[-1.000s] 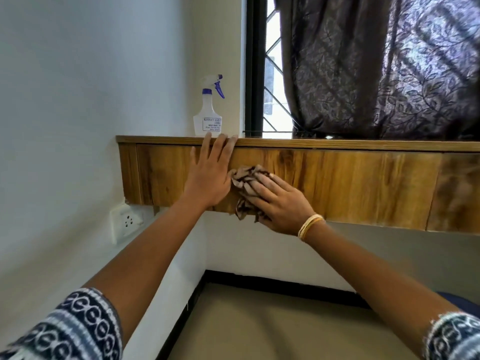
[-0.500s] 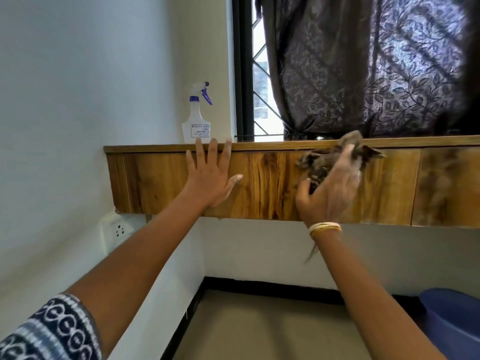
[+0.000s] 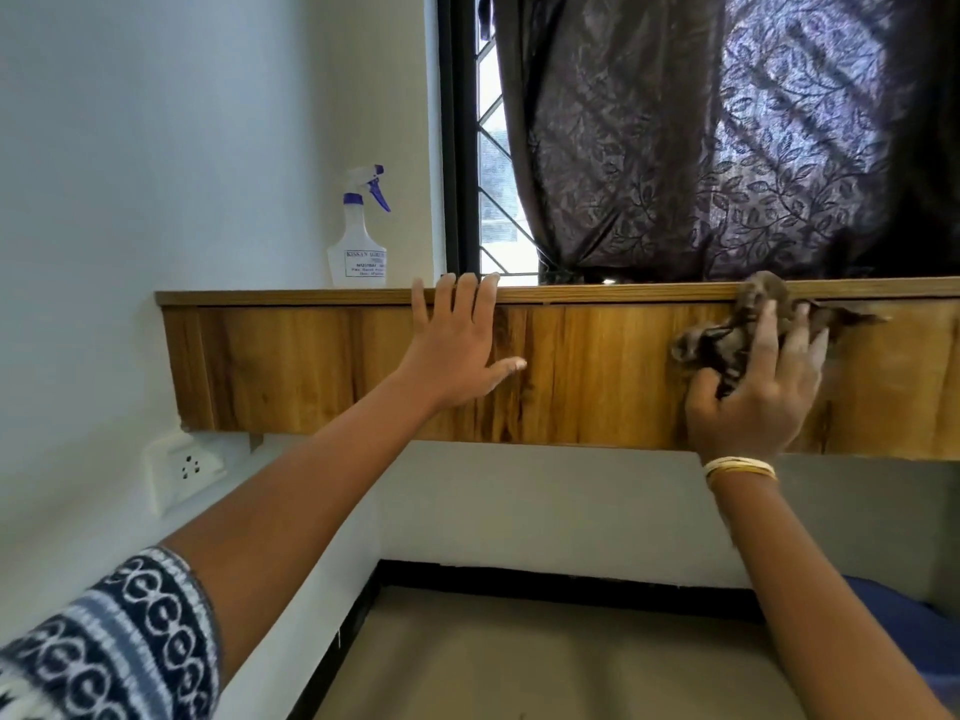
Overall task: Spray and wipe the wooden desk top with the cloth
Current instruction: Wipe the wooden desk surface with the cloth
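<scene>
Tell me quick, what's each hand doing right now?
Left hand: open, flat on the wooden desk front.
Right hand: fingers holding the cloth.

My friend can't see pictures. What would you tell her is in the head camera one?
A person's right hand presses a crumpled brown cloth against the wooden desk front, while the flat left hand rests on it. A white spray bottle with purple trigger stands on top, beside a dark curtain.

spray bottle [image 3: 357,252] label reads "KISSAN", smaller lines illegible
</scene>
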Demonstrator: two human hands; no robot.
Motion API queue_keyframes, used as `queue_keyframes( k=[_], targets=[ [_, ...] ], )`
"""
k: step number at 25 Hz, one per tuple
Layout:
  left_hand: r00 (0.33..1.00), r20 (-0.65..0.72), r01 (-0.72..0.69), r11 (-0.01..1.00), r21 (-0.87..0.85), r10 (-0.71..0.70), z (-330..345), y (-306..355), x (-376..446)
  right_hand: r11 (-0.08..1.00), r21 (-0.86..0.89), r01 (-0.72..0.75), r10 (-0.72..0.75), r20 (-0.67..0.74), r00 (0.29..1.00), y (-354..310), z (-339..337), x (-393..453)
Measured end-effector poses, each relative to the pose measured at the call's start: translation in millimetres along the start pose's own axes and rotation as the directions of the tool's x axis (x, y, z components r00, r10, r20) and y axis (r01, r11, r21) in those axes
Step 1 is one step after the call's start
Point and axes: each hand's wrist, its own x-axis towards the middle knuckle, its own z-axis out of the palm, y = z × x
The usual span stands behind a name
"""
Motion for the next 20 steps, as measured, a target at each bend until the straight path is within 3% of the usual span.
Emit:
queue_keyframes(
  k=[2,3,5,6,7,8,9,10,11,12,14,15,16,18,19,20],
  targets=[
    [0.997,0.074,-0.008,0.999,0.039,0.005,0.1,4.1,5.0,0.991,-0.013,-0.131,0.131,-0.035,0.991,-15.8,6.9,-4.7],
    [0.995,0.103,-0.009,0.999,0.047,0.005,-0.1,4.3,7.2,0.995,-0.021,-0.097,0.097,-0.017,0.995,-27.9,10.3,-9.6],
    [0.992,0.128,-0.005,0.999,0.050,-0.002,-1.8,3.9,9.6,0.975,-0.007,0.220,-0.218,0.103,0.970,-48.2,17.6,-27.6],
    [0.991,0.131,-0.004,0.999,0.052,-0.003,-3.2,3.6,9.5,0.881,0.039,0.471,-0.470,0.184,0.864,-52.5,22.6,-41.3],
    [0.992,0.125,-0.006,0.998,0.056,-0.001,-3.4,4.3,8.7,0.706,0.108,0.699,-0.701,0.245,0.670,-50.6,26.0,-55.2],
    [0.994,0.111,-0.009,0.998,0.066,0.002,-3.0,5.4,7.1,0.504,0.163,0.848,-0.846,0.289,0.448,-43.0,28.4,-62.7],
    [0.996,0.094,-0.012,0.997,0.079,0.004,-2.7,6.2,5.7,0.360,0.187,0.914,-0.902,0.319,0.290,-32.9,28.2,-61.5],
    [0.997,0.081,-0.014,0.996,0.090,0.007,-3.1,7.0,4.9,0.329,0.185,0.926,-0.910,0.325,0.259,-23.0,25.3,-55.1],
    [0.997,0.073,-0.013,0.995,0.096,0.006,-3.7,6.6,4.3,0.408,0.170,0.897,-0.886,0.312,0.344,-13.3,20.4,-47.3],
    [0.998,0.068,-0.011,0.995,0.101,0.004,-4.3,6.1,3.7,0.551,0.150,0.821,-0.818,0.295,0.494,-2.3,14.2,-38.2],
    [0.998,0.057,-0.010,0.994,0.111,0.004,-4.3,6.0,2.6,0.840,0.053,0.541,-0.538,0.216,0.815,21.5,-0.9,-16.7],
    [0.999,0.055,-0.010,0.993,0.116,0.003,-4.4,6.3,2.6,0.938,0.008,0.346,-0.343,0.142,0.928,29.2,-6.7,-7.8],
    [0.998,0.057,-0.008,0.993,0.118,0.002,-4.7,7.1,2.4,0.990,-0.016,0.141,-0.140,0.068,0.988,31.3,-8.8,-2.6],
    [0.998,0.059,-0.002,0.994,0.114,-0.005,-4.6,8.7,2.3,0.987,-0.034,-0.158,0.157,-0.026,0.987,15.2,-3.8,1.6],
    [0.998,0.057,-0.001,0.994,0.113,-0.006,-4.9,9.7,1.9,0.981,-0.041,-0.191,0.189,-0.029,0.981,-1.5,0.7,0.3],
    [0.998,0.055,0.000,0.993,0.114,-0.007,-6.0,10.5,2.0,0.990,-0.042,-0.131,0.131,0.002,0.991,-20.6,4.7,-1.9]
  ],
)
